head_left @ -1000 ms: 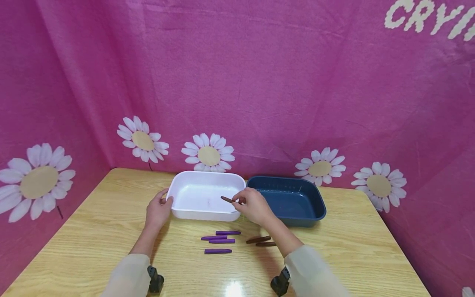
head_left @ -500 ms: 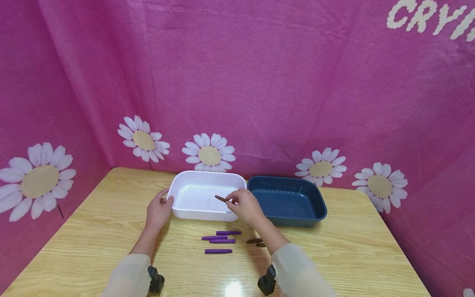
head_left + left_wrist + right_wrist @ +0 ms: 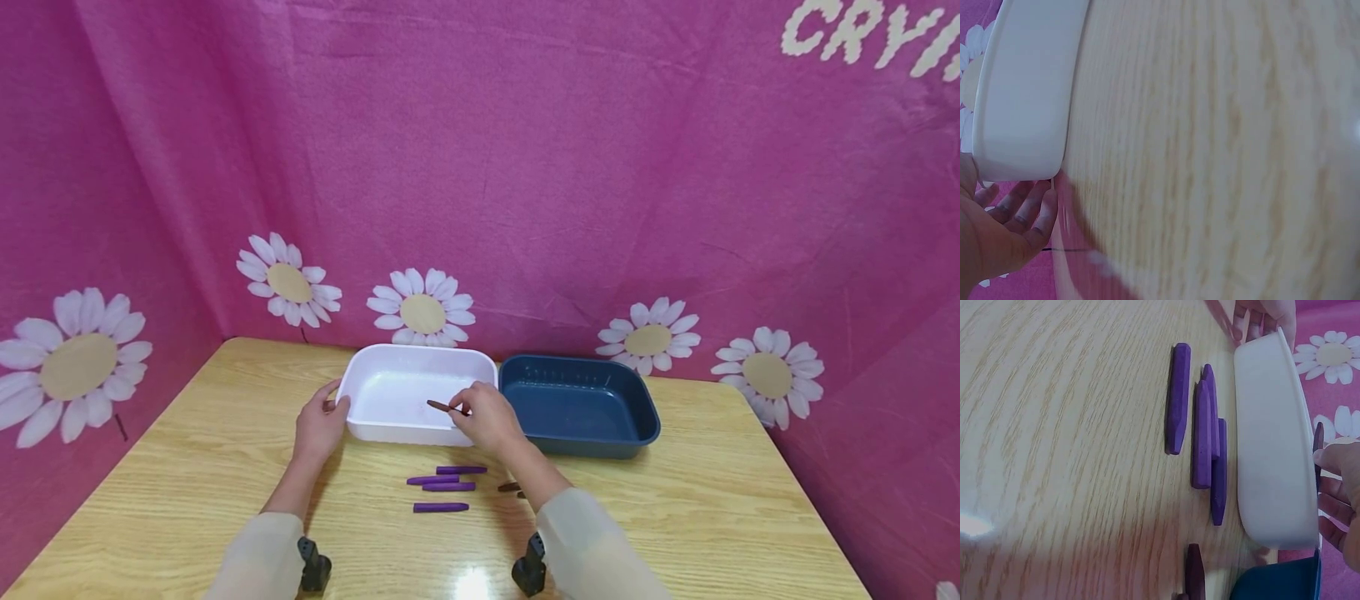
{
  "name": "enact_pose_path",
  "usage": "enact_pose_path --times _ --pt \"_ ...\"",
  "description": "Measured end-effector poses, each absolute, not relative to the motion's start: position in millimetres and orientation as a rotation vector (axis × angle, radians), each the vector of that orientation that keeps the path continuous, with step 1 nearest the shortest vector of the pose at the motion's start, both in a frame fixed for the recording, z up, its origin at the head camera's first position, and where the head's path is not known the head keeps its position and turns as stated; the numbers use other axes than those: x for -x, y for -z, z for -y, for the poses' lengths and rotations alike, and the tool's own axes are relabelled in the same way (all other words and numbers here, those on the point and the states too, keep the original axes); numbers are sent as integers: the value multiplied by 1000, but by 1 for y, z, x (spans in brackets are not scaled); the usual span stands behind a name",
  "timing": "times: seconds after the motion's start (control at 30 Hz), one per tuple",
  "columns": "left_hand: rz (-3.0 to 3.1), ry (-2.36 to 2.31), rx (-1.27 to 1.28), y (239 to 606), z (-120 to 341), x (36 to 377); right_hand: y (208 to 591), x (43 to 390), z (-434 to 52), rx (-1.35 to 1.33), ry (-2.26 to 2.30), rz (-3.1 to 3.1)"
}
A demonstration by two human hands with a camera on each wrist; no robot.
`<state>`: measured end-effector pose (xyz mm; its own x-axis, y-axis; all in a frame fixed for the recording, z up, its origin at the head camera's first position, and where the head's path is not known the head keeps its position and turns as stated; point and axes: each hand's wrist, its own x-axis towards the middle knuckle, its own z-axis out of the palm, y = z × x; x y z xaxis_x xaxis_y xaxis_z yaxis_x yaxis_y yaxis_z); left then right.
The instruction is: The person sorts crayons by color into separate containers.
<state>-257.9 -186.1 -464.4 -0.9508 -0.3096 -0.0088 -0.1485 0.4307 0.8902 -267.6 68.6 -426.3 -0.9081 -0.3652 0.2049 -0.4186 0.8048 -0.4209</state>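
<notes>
Right hand (image 3: 487, 419) carried brown crayon (image 3: 442, 407) farther over white tray (image 3: 390, 431).

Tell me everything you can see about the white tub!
The white tub is a shallow rectangular box with rounded corners, smooth like plastic. It sits flat on the wooden table, right beside the blue tub. Nothing lies inside it. The left hand holds its left end, and the right hand holds a brown crayon over it. Purple crayons lie on the table near its front wall.
</notes>
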Motion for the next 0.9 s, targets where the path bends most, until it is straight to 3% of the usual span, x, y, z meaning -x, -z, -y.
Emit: enact_pose_path --times 0.9 --pt "2538 1558 -422 464 186 259 429 269 -65 -580 -689 2944"
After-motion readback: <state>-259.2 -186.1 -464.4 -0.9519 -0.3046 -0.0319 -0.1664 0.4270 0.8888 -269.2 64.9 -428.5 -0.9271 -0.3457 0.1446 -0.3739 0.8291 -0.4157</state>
